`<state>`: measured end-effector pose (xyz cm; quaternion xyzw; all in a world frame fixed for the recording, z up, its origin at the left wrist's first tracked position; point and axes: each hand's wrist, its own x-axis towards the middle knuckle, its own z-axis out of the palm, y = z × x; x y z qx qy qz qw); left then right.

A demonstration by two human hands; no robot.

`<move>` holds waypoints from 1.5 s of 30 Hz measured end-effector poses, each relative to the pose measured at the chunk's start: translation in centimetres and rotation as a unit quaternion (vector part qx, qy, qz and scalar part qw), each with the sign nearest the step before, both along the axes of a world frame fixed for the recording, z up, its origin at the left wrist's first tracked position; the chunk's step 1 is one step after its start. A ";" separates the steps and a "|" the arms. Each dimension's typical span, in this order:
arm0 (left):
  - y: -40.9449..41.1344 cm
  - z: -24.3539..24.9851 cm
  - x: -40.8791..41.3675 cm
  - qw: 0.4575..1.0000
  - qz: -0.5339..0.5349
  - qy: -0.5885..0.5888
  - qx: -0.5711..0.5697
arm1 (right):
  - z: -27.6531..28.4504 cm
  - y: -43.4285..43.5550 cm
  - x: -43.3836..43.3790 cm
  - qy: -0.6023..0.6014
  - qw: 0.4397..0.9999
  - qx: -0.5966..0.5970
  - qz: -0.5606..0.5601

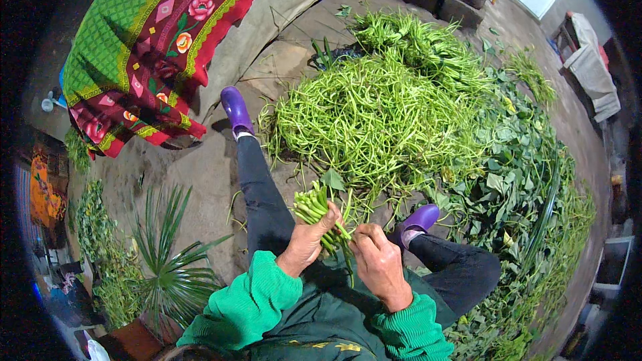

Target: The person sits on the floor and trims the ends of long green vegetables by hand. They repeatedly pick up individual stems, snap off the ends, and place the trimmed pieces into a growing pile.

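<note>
My left hand (310, 238) is closed around a bundle of green leaf stalks (312, 205), their cut ends pointing up and away from me. Against the bundle's right side, my right hand (377, 259) pinches at a stalk between thumb and fingers; how firmly it grips is hidden by the fingers. Thin stem ends hang below the bundle over my lap. Just beyond my hands spreads a large heap of loose green stalks (371, 120). A single broad leaf (332, 179) lies at the heap's near edge, close to the bundle.
Tied-looking stalk bunches (411, 40) lie behind the heap. Stripped leaves (506, 175) cover the floor to the right. A fan palm leaf (168, 265) spreads at left. A flowered cloth (150, 50) drapes a bulky object at upper left. My purple shoes (235, 109) flank the heap's near side.
</note>
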<state>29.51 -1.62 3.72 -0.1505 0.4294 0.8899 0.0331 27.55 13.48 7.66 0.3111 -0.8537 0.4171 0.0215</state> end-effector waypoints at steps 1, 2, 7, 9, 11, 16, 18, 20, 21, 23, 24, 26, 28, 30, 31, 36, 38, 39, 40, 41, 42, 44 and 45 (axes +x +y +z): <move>0.0 0.3 -0.2 1.000 -0.006 0.011 -0.001 | 0.0 0.1 0.0 -0.005 1.000 0.002 -0.006; -0.1 0.9 -0.5 1.000 -0.013 0.023 -0.001 | 0.0 0.1 -0.1 -0.013 1.000 0.000 -0.005; -2.2 1.2 -0.8 0.984 0.039 0.020 0.170 | -1.6 0.9 0.1 -0.050 0.998 0.011 0.030; -3.3 1.3 -1.1 0.968 0.056 0.034 0.243 | -3.1 1.6 -0.3 -0.034 0.998 -0.035 0.036; -4.7 1.1 -1.1 0.952 0.066 0.060 0.292 | -4.5 2.1 -0.4 -0.050 0.995 -0.072 0.037; -6.5 1.1 -1.8 0.955 0.125 0.064 0.261 | -8.7 1.4 -1.1 -0.169 0.981 -0.082 0.038; -7.8 1.0 -2.2 0.959 0.184 0.027 0.213 | -12.7 1.7 -1.7 -0.202 0.978 -0.012 0.041; -9.9 -0.1 -2.4 0.957 0.217 0.039 0.191 | -16.5 2.5 -2.6 -0.278 0.940 0.196 0.022; -10.8 -0.4 -2.3 0.954 0.236 0.038 0.180 | -17.9 2.5 -3.1 -0.320 0.901 0.292 -0.003; -11.1 -0.8 -3.2 0.953 0.254 0.026 0.160 | -24.6 5.2 -4.1 -0.312 0.908 0.268 -0.083; -11.4 -1.0 -3.0 0.956 0.255 0.021 0.142 | -25.7 5.1 -5.0 -0.272 0.927 0.252 -0.059; -11.2 -1.8 -3.4 0.959 0.242 0.011 0.145 | -27.7 4.8 -7.2 -0.298 0.914 0.232 -0.149; -11.3 -3.0 -2.7 0.955 0.242 -0.015 0.172 | -26.8 2.2 -9.0 -0.232 0.942 0.188 -0.154; -10.2 -4.1 -3.3 0.955 0.237 -0.055 0.172 | -28.0 1.3 -10.6 -0.105 0.977 0.117 -0.146; -9.7 -4.7 -3.4 0.953 0.239 -0.080 0.165 | -27.6 0.3 -11.4 -0.115 0.973 0.137 -0.144; -6.9 -5.3 -5.3 0.955 0.203 -0.163 0.142 | -27.9 -2.3 -12.3 -0.252 0.929 0.270 -0.035; -6.9 -6.3 -5.4 0.966 0.173 -0.134 0.140 | -26.2 -4.6 -13.9 -0.244 0.904 0.352 -0.006; -6.7 -6.1 -5.7 0.965 0.173 -0.143 0.134 | -26.5 -4.7 -14.6 -0.187 0.931 0.313 -0.032; -6.7 -6.5 -5.8 0.962 0.175 -0.147 0.149 | -26.1 -5.4 -15.6 -0.161 0.940 0.292 -0.066; -6.8 -6.9 -5.6 0.959 0.177 -0.151 0.164 | -25.6 -6.0 -16.7 -0.135 0.948 0.271 -0.099; -6.8 -7.2 -5.7 0.955 0.179 -0.152 0.179 | -24.2 -6.7 -17.9 -0.131 0.948 0.277 -0.086; -6.8 -7.5 -5.6 0.957 0.172 -0.157 0.171 | -25.7 -7.7 -19.2 -0.142 0.958 0.241 -0.063; -6.8 -7.5 -5.6 0.959 0.169 -0.158 0.165 | -26.5 -8.6 -19.7 -0.155 0.963 0.213 -0.056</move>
